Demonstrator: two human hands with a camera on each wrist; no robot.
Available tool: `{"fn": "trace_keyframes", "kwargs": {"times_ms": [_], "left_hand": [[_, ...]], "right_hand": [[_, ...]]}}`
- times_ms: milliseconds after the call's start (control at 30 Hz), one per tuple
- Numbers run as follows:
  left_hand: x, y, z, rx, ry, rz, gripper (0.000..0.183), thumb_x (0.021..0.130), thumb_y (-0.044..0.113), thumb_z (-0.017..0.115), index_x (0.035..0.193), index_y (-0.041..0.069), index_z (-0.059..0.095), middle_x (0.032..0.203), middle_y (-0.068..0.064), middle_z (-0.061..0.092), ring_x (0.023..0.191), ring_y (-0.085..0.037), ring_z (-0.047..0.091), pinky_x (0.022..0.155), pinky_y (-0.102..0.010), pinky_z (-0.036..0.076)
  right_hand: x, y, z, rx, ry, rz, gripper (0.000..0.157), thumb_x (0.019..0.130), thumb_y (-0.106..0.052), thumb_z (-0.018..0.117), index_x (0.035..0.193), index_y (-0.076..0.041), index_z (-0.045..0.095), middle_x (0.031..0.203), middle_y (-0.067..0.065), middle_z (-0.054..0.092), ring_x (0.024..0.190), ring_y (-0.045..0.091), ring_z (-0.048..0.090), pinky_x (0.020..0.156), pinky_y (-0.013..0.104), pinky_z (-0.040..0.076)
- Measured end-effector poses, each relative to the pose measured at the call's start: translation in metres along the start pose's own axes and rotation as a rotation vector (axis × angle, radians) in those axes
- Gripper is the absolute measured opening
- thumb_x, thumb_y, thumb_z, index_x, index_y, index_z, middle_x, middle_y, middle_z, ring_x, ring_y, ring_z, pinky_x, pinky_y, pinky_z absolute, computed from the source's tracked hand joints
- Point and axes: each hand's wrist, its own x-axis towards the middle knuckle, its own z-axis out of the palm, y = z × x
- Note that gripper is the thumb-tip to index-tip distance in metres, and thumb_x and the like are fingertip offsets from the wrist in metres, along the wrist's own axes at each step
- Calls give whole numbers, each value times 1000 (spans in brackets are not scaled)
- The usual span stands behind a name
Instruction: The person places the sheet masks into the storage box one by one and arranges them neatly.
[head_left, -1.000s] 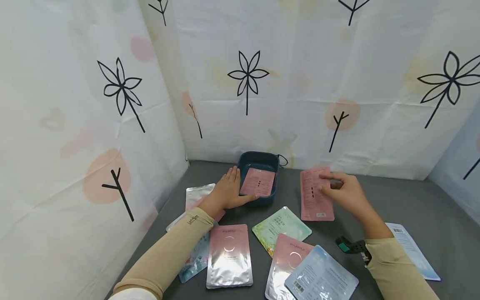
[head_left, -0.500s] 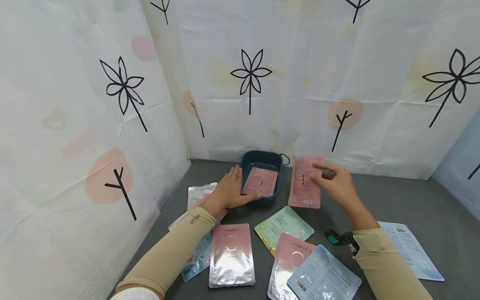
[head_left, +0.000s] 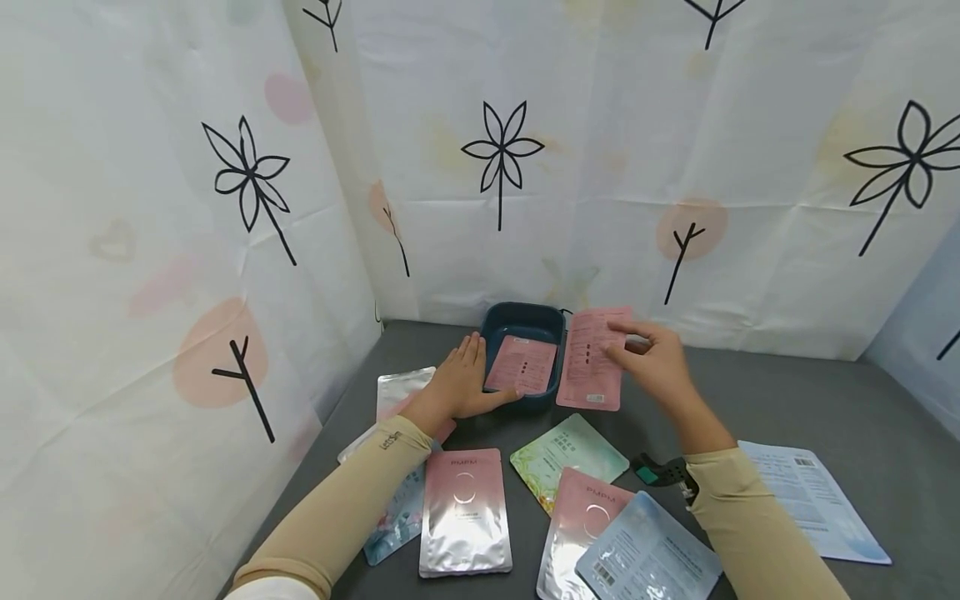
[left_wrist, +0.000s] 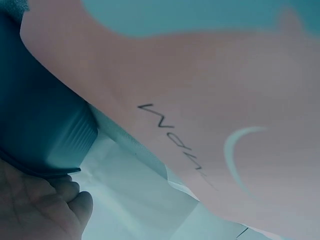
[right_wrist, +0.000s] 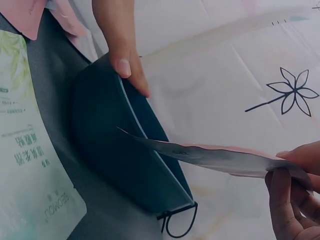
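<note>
pinching a pink sachet (head_left: 592, 360) between the thumb and fingers of the right hand (head_left: 651, 358), holding it just right of a dark blue bin (head_left: 522, 315) at the far side of the worktop (head_left: 787, 400), overlapping the bin's right edge in the head view; resting the left hand (head_left: 459, 381), with fingers straight and thumb spread, against the bin's left and near sides; seeing another pink sachet (head_left: 522, 365) lying in the bin and a green sachet (head_left: 566, 454) lying nearer

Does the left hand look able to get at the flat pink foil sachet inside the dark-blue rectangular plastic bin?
Probably yes: the left hand rests against the bin, holding no sachet itself, and the open top leaves the pink sachet inside largely uncovered.
</note>
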Motion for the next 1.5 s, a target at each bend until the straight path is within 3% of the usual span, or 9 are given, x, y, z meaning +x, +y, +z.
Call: {"fn": "trace_keyframes", "kwargs": {"times_ms": [100, 200, 300, 500, 1033, 1300, 1500], "left_hand": [[0, 0, 1, -2, 2, 2, 121, 94, 85, 44, 169, -3, 8, 178, -23, 8, 167, -35, 8, 134, -52, 17], [-1, 0, 2, -8, 5, 10, 120, 95, 84, 44, 168, -4, 8, 178, -24, 8, 167, -36, 8, 134, -52, 17], [-2, 0, 2, -10, 9, 18, 119, 95, 83, 45, 168, -4, 9, 177, -25, 9, 167, -36, 9, 134, -52, 18], [-3, 0, 1, 13, 16, 20, 119, 95, 83, 45, 168, -4, 9, 177, -24, 9, 167, -35, 9, 134, -52, 18], [-8, 2, -2, 10, 2, 33, 120, 94, 84, 46, 168, -3, 10, 178, -23, 9, 167, -35, 9, 134, -52, 19], [-5, 2, -1, 20, 30, 44, 119, 95, 83, 46, 168, -4, 11, 177, -24, 10, 167, -34, 10, 134, -51, 20], [-5, 2, 2, 29, 35, 46, 119, 95, 83, 46, 168, -4, 12, 177, -24, 12, 167, -34, 12, 133, -51, 22]], "right_hand": [[1, -2, 4, 29, 17, 21, 48, 102, -14, 71, 147, -2, 62, 151, 26, 56, 114, 21, 74, 78, 12, 56], [3, -4, 7, 69, 28, 40, 49, 102, -15, 71, 149, -2, 61, 153, 26, 54, 103, -1, 69, 79, 12, 56], [5, -7, 8, 102, 49, 47, 49, 102, -14, 70, 149, -2, 61, 153, 25, 53, 98, -10, 65, 79, 12, 56], [8, -12, 8, 147, 83, 37, 49, 102, -11, 71, 149, -1, 61, 150, 28, 55, 95, -10, 66, 78, 12, 57], [14, -10, 9, 154, 66, 30, 50, 102, -13, 71, 150, -1, 60, 152, 27, 53, 100, -7, 66, 80, 12, 57], [20, -2, 17, 163, 24, 62, 50, 102, -10, 69, 149, 4, 58, 148, 28, 51, 97, -6, 66, 79, 13, 58], [21, 12, 26, 198, -56, 91, 51, 102, -7, 67, 149, 8, 56, 143, 33, 53, 92, -3, 72, 80, 16, 60]]}}
